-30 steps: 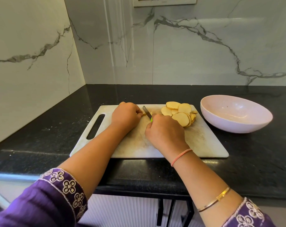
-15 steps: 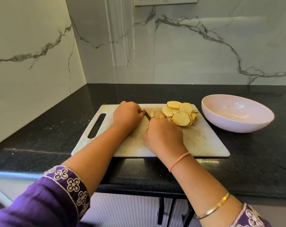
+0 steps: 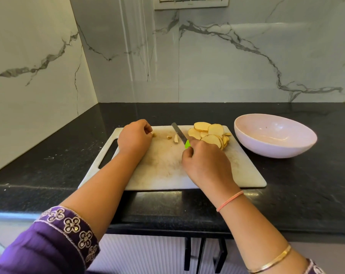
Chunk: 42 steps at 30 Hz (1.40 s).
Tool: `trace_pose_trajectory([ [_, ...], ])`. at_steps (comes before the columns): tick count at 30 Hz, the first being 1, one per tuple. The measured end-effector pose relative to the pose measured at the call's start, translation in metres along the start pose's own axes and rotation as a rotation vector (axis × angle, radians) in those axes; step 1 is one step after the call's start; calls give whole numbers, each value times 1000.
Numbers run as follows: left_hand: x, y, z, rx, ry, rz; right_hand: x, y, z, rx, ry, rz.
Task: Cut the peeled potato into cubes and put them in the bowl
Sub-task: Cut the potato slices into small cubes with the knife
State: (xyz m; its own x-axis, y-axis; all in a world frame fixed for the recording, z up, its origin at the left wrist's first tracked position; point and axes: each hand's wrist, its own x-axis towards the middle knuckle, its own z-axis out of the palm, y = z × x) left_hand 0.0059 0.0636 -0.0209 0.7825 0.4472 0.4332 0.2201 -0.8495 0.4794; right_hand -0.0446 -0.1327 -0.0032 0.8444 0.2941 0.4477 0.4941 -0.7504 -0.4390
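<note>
Potato slices (image 3: 211,135) piled on board's far right; bowl (image 3: 274,135) beside, empty.

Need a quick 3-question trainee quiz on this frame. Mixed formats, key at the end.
1. True or false: the bowl already holds potato pieces.
2. Multiple choice: which hand grips the knife? A) left B) right C) neither
3. Fill in: the potato slices are piled on the ____.

Key:
1. False. The bowl's inside shows nothing in it.
2. B. The right hand has its fingers curled round the green handle.
3. Cutting board, at its far right corner, beside the bowl.
</note>
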Motion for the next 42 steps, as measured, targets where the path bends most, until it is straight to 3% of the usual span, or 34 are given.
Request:
trace_pose_trajectory([
  [2,0,1,0,10,-10,32,-1,1,3,35,13,14],
  [7,-5,15,8,28,-118,360,0,2,7,105,42,59],
  [9,-4,17,12,70,-158,416,0,2,9,116,42,62],
  [19,10,2,5,183,-114,112,0,4,12,114,53,66],
  [24,-1,13,4,112,-101,269,1,6,13,120,48,88],
  [28,-9,26,9,19,-251,441,1,6,14,143,47,112],
  [31,-10,27,8,-33,-317,435,2,7,14,154,51,119],
  [42,-13,21,1,-83,-175,257,0,2,10,12,4,41],
])
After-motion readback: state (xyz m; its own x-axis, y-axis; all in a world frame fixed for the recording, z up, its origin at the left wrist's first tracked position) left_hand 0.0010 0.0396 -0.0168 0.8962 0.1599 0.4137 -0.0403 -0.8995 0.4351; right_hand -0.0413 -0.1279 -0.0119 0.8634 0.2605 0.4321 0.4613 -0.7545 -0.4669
